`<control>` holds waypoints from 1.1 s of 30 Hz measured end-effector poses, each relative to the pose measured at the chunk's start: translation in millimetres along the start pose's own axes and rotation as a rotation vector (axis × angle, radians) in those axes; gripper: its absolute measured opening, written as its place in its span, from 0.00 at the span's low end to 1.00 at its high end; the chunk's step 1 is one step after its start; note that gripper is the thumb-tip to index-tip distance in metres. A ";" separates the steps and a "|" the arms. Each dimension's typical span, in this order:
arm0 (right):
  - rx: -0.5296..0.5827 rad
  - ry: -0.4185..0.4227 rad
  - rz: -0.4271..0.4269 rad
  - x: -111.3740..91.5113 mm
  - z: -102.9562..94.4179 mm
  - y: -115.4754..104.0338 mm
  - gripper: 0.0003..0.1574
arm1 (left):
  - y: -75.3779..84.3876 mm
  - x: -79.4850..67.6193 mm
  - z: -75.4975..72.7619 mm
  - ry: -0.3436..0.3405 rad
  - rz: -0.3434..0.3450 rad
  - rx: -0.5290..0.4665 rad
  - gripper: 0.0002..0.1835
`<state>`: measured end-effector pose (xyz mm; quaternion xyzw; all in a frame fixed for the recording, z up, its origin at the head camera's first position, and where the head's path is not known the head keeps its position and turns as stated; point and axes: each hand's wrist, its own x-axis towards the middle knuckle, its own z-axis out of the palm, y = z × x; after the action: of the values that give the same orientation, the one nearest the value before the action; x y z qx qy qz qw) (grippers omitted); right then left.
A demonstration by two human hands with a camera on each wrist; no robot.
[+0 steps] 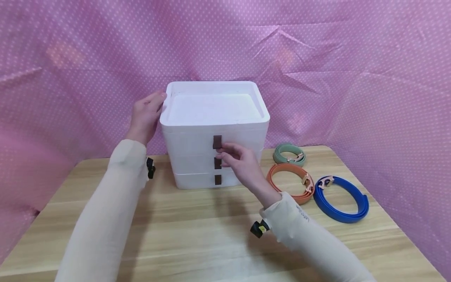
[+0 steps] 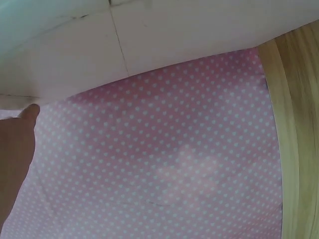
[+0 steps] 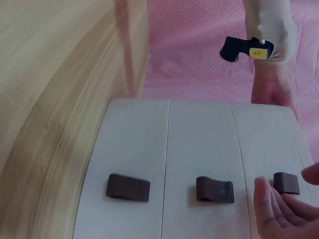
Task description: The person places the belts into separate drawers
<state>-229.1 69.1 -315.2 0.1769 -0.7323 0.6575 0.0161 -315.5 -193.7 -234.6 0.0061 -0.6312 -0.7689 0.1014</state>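
Note:
A white storage box with three stacked drawers stands at the back of the table. Each drawer front carries a brown pull tab, the top one lying nearest my right hand. In the right wrist view, that hand's fingers and thumb are spread apart, on either side of the top tab, without closing on it. My left hand rests against the box's upper left edge with fingers extended. Only part of that hand shows beside the white wall in the left wrist view.
To the right of the box lie three coiled belts: a green one, an orange one and a blue one. The wooden table meets a pink dotted cloth at the back and sides.

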 end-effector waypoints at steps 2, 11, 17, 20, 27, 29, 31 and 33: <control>0.020 0.012 0.006 0.3 1.5 -0.3 0.23 | -0.9 2.1 0.3 -0.001 -0.019 0.004 0.30; 0.162 0.037 0.028 0.5 2.1 -0.6 0.23 | -4.1 9.3 6.1 0.010 -0.063 0.012 0.31; 0.243 -0.009 0.048 5.0 4.6 -1.5 0.16 | -5.2 12.0 7.9 0.045 -0.102 0.040 0.29; 0.264 -0.031 0.060 9.2 6.1 -2.4 0.16 | -4.7 12.7 7.2 0.031 -0.109 0.023 0.30; 0.318 -0.058 0.091 17.1 11.0 -0.8 0.16 | -8.4 14.1 0.5 -0.079 -0.106 0.003 0.31; 0.316 -0.053 0.094 18.1 11.7 -0.4 0.14 | -9.7 13.5 -2.1 -0.107 -0.095 0.009 0.31; 0.317 -0.045 0.094 19.1 11.8 -0.6 0.13 | -10.6 13.7 -4.0 -0.131 -0.089 0.011 0.31; 0.320 -0.035 0.092 20.2 11.4 -1.1 0.12 | -10.3 14.5 -4.5 -0.154 -0.081 0.013 0.32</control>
<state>-245.3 53.2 -310.5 0.1550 -0.6257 0.7625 -0.0552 -330.7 -198.6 -243.9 -0.0267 -0.6413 -0.7665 0.0215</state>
